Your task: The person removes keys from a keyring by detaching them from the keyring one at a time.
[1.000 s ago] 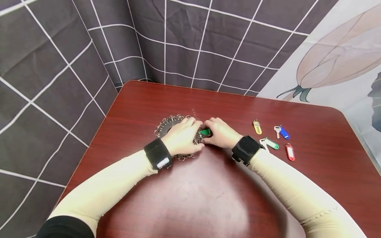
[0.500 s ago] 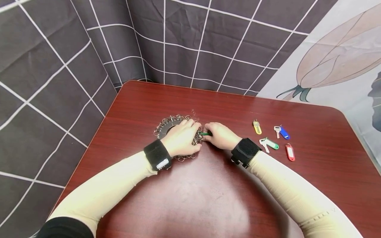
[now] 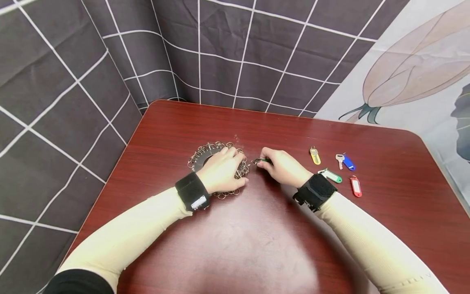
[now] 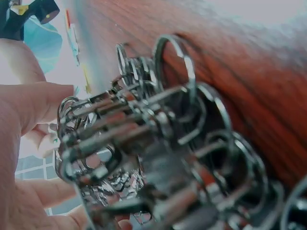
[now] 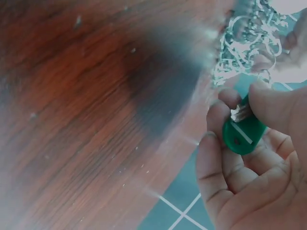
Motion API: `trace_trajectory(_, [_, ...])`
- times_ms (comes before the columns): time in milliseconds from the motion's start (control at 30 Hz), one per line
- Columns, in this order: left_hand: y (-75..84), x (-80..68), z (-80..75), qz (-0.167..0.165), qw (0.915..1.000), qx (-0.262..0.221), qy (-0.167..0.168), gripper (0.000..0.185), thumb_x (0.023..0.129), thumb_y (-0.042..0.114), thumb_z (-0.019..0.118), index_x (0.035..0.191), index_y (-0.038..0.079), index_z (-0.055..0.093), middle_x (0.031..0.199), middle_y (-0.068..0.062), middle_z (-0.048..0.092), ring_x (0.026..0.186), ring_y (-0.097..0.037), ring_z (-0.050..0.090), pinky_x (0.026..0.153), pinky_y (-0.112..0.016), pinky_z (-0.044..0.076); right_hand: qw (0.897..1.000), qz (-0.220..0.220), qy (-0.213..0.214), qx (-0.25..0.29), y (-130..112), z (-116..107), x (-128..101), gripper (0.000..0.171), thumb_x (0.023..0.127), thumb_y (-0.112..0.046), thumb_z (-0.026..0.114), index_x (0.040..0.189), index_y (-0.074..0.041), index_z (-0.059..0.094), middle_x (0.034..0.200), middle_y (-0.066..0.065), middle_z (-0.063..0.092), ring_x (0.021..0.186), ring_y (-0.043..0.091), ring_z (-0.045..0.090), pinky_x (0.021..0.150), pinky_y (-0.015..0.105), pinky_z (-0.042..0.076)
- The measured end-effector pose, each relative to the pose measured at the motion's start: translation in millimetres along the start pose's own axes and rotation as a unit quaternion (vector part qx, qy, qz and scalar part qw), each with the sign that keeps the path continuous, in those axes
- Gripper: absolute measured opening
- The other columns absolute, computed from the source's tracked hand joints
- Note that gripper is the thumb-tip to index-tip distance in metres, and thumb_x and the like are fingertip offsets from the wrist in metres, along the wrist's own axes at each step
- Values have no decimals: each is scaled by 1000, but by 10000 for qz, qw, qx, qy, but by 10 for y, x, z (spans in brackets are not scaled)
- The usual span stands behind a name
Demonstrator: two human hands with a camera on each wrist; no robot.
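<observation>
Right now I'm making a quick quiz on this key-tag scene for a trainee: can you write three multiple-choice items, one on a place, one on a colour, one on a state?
1. Where does the left hand rest?
A. on the pile of metal rings
B. on the blue tag
C. off the table

2. What colour is the tag in the right hand?
A. red
B. green
C. yellow

3. How is that tag held?
A. lying loose on the table
B. flat under an open palm
C. pinched in a fingertip grip

Answers: 1 A, the head view shows it on the rings. 2 B, the right wrist view shows green plastic. 3 C, thumb and fingers curl round it.
</observation>
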State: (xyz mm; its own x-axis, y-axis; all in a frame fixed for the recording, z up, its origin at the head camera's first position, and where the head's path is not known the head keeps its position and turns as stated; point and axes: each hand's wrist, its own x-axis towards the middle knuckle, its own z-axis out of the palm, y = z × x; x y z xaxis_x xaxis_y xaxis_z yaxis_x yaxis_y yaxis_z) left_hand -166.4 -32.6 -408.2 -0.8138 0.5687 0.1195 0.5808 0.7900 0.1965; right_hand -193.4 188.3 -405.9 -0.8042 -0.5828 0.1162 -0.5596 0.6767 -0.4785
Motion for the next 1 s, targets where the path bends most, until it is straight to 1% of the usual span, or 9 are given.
trace_trajectory(100, [16,13,7,25,9998,-89,152,56,84,53,64,116,8,64,111,-8,58,103,-25,52,88,-37,46,9999,-25,124,39,-15,-1,-18,11,93,-16,65,87,-13,56,74,-2,57,66,13,49,63,32,41])
trace_trajectory(167, [28,23,21,4,9994,-182,289,47,86,50,63,109,9,67,109,-7,59,103,-24,52,89,-37,45,9998,-13,207,61,-25,7,-29,9,94,-16,64,89,-13,57,78,-3,60,68,13,51,64,32,42])
trace_trajectory(333, [43,42,74,-107,9975,-365,596,21,90,33,62,95,14,68,96,-1,61,92,-21,53,81,-33,45,9994,53,305,176,-67,10,-51,6,95,-15,63,91,-12,59,83,-1,64,71,13,54,66,33,43])
trace_trajectory(433, [42,61,95,-161,9959,-463,755,14,90,27,61,93,16,68,90,2,60,86,-18,54,78,-31,45,9989,21,393,237,-84,1,-54,5,94,-14,63,92,-11,59,84,0,64,70,13,54,66,33,44])
trace_trajectory(633, [26,97,99,-68,9929,-616,1015,9,91,18,59,89,14,67,86,2,61,84,-17,56,80,-31,46,9976,-210,598,273,-81,8,-51,7,94,-10,62,100,-8,60,89,0,66,74,12,58,68,33,47])
trace_trajectory(733, [22,90,91,-179,9920,-796,965,9,89,20,61,92,13,66,89,1,62,87,-18,57,81,-32,46,9972,-348,619,245,-81,10,-56,12,95,-9,61,107,-10,60,94,0,66,78,12,60,71,34,48])
trace_trajectory(833, [27,77,86,-267,9917,-938,834,17,87,25,64,98,12,64,95,0,63,91,-19,57,83,-32,46,9969,-378,625,283,-94,1,-63,14,96,-10,60,110,-11,61,96,0,65,79,12,59,73,33,47])
trace_trajectory(900, [31,76,90,-246,9922,-950,775,22,86,28,66,101,12,64,98,-1,63,94,-20,57,85,-33,46,9969,-354,619,320,-104,-6,-64,15,96,-10,59,111,-12,61,94,-2,65,78,11,58,73,32,47])
trace_trajectory(1000, [32,91,104,-183,9925,-912,793,21,86,29,66,99,12,65,96,0,62,93,-19,57,84,-32,46,9967,-366,621,366,-122,-24,-72,17,96,-10,59,113,-11,61,91,-2,64,73,11,56,69,32,45])
